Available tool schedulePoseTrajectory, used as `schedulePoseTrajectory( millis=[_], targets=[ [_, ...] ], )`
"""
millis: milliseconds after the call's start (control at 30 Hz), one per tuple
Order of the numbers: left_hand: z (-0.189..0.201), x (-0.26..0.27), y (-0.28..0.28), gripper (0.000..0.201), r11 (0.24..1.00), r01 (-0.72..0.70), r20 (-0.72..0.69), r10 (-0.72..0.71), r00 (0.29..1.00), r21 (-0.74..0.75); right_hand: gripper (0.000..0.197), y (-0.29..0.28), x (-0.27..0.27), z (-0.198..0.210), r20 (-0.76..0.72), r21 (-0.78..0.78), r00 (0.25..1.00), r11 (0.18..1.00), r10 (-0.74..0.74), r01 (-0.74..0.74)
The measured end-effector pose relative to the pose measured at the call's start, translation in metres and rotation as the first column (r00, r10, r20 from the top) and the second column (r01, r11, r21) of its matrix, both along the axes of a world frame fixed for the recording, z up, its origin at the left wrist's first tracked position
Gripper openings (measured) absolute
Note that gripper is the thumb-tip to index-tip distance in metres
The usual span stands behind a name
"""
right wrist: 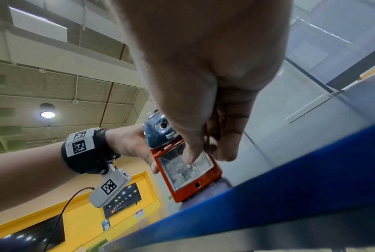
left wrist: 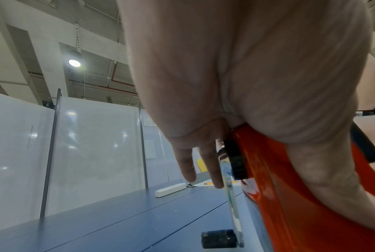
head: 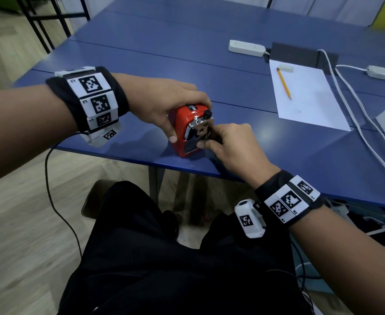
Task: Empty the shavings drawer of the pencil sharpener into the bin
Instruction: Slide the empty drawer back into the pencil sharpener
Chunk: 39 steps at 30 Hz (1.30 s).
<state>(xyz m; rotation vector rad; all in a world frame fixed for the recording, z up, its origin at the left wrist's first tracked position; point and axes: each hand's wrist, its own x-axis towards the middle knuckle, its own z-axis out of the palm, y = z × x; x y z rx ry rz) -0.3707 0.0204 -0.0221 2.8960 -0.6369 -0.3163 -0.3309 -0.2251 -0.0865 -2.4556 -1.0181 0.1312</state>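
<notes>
A red pencil sharpener (head: 183, 128) stands near the front edge of the blue table (head: 123, 71). My left hand (head: 175, 105) grips its top and left side, with the thumb down the near face. In the left wrist view the palm covers the red body (left wrist: 301, 196), and the crank handle (left wrist: 219, 238) hangs low behind it. My right hand (head: 207, 138) pinches the clear-fronted shavings drawer (right wrist: 182, 172) low on the sharpener's front: the thumb lies on the window and the curled fingers sit at its right side. The drawer looks seated in the body. No bin shows in any view.
A yellow pencil (head: 283, 84) lies on a white sheet of paper (head: 307, 105) at the right. Behind it are a white power strip (head: 246, 48), a dark box (head: 300, 54) and white cables (head: 357, 114). The table's front edge (head: 141, 161) is just below the sharpener.
</notes>
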Motion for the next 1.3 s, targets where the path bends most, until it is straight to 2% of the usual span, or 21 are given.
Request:
schedulePoseTrajectory(
  millis=[200,300,367,400,467,500,567,600,667,733,800,867,933,1200,1300],
  targets=[
    [-0.001,-0.01,-0.006,0.095,0.996,-0.075,0.012,0.075,0.997,-0.04,0.037,-0.002,0.004,0.009,-0.013,0.002,1.0,1.0,-0.009,0.009],
    [0.002,-0.018,-0.01,0.099,0.988,-0.126,0.011,0.128,0.992,-0.083,0.055,-0.008,0.002,0.014,-0.113,0.09,0.991,0.994,0.078,-0.068],
    [0.004,-0.025,-0.011,0.11,0.985,-0.155,0.033,0.157,0.987,-0.071,0.074,-0.011,0.0,0.015,-0.202,0.153,0.97,0.982,0.137,-0.107],
    [0.004,-0.031,-0.011,0.116,0.979,-0.195,0.068,0.199,0.978,-0.057,0.077,-0.012,-0.001,0.015,-0.226,0.165,0.962,0.98,0.15,-0.114],
    [-0.003,-0.046,-0.013,0.122,0.923,-0.373,0.161,0.383,0.91,-0.091,0.069,-0.012,-0.005,0.015,-0.251,0.191,0.957,0.976,0.147,-0.1],
    [-0.009,-0.054,-0.015,0.117,0.874,-0.464,0.193,0.484,0.853,-0.141,0.063,-0.013,-0.008,0.014,-0.263,0.213,0.955,0.974,0.138,-0.082],
    [-0.022,-0.07,-0.021,0.095,0.788,-0.572,0.161,0.61,0.776,-0.227,0.053,-0.014,-0.013,0.011,-0.283,0.24,0.951,0.969,0.124,-0.054],
    [-0.029,-0.076,-0.024,0.085,0.762,-0.6,0.093,0.635,0.767,-0.243,0.051,-0.015,-0.016,0.009,-0.285,0.244,0.951,0.969,0.119,-0.048],
    [-0.039,-0.083,-0.03,0.082,0.741,-0.618,-0.082,0.621,0.78,-0.262,0.05,-0.015,-0.022,0.006,-0.284,0.255,0.95,0.966,0.127,-0.053],
    [-0.045,-0.085,-0.033,0.088,0.736,-0.607,-0.182,0.58,0.794,-0.3,0.05,-0.013,-0.026,0.006,-0.248,0.236,0.96,0.969,0.13,-0.07],
    [-0.046,-0.082,-0.034,0.093,0.732,-0.596,-0.178,0.571,0.801,-0.331,0.059,-0.009,-0.023,0.009,-0.246,0.214,0.962,0.975,0.117,-0.063],
    [-0.047,-0.077,-0.031,0.099,0.74,-0.575,-0.147,0.563,0.813,-0.348,0.079,-0.003,-0.018,0.01,-0.261,0.194,0.959,0.979,0.115,-0.064],
    [-0.044,-0.073,-0.028,0.097,0.751,-0.56,-0.139,0.549,0.824,-0.349,0.093,0.005,-0.014,0.01,-0.247,0.178,0.958,0.979,0.146,-0.103],
    [-0.032,-0.055,-0.036,0.082,0.762,-0.527,-0.122,0.523,0.843,-0.375,0.09,0.002,0.008,0.024,-0.225,0.151,0.965,0.984,0.132,-0.099],
    [-0.019,-0.037,-0.047,0.085,0.78,-0.495,-0.082,0.505,0.859,-0.382,0.087,-0.008,0.026,0.034,-0.212,0.166,0.972,0.984,0.1,-0.065]
  ],
)
